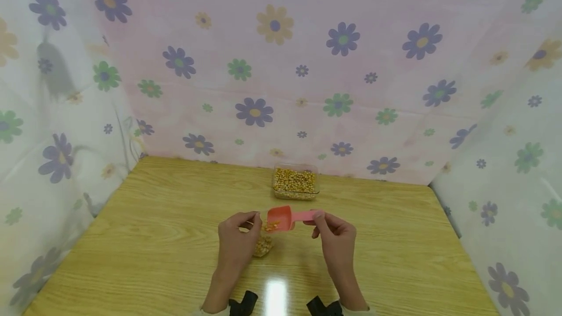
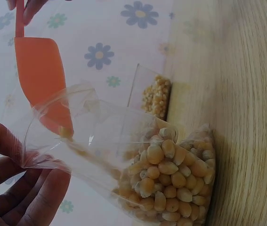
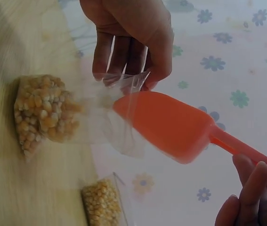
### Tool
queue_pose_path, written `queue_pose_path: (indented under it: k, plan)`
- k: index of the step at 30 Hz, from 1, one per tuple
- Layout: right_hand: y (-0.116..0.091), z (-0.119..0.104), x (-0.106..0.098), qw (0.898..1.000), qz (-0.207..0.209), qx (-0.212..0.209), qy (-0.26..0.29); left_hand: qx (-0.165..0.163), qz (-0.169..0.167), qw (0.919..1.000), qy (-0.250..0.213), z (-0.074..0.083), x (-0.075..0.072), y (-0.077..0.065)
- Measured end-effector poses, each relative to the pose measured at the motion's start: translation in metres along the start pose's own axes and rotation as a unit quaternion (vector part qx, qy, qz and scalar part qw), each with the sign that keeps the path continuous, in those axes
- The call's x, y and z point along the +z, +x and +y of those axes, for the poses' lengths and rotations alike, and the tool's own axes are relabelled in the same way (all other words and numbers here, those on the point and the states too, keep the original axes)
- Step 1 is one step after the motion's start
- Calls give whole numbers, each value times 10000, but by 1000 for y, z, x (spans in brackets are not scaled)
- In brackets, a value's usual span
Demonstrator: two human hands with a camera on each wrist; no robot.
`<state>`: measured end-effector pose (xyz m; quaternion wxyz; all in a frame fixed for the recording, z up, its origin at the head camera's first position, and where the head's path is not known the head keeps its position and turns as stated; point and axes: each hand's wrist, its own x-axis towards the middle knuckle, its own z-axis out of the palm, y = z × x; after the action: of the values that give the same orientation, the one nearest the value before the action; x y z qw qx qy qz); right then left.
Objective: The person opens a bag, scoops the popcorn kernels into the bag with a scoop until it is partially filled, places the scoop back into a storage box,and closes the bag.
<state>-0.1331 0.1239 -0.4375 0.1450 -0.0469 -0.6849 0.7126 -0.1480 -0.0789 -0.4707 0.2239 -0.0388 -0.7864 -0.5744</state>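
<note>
My left hand (image 1: 239, 238) pinches the rim of a clear plastic bag (image 2: 100, 127) whose lower part is filled with corn kernels (image 2: 171, 183) and rests on the table. In my right hand (image 1: 338, 238) is the handle of a red-orange scoop (image 3: 171, 125), gripped between thumb and fingers. The scoop is tilted toward the left, its tip inside the bag's mouth. Several kernels lie at the scoop's front edge in the head view, and a few show falling inside the bag in the left wrist view.
A clear rectangular container (image 1: 296, 195) of corn kernels stands at the back of the wood-grain table (image 1: 175, 208), beyond the hands. Flower-patterned cloth (image 1: 298, 82) hangs behind the table and along both sides.
</note>
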Motion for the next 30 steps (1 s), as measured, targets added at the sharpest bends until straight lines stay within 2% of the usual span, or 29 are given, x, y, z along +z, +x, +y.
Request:
queue_pose_path:
  k: [7,10,13,17,25,30]
  plan:
    - [-11,-6,3,9925,-225,-958,-724,-67,-1,10000,-21,1,-1,-2]
    - [-16,-9,3,9827,-435,-1473,-1031,-56,10,10000,8,0,-1,-2]
    - [-20,-12,2,9685,-628,-2052,-1260,-2,31,10000,60,0,-1,-2]
    - [-18,-18,-3,9568,-600,-2525,-1312,55,25,9999,84,-1,-2,-2]
    - [5,-29,-18,9463,12,-2879,-1469,-32,-97,9999,-77,-3,-1,-3]
    - [22,-25,-23,9562,459,-2501,-1450,-141,-145,9997,-111,-4,-1,-2]
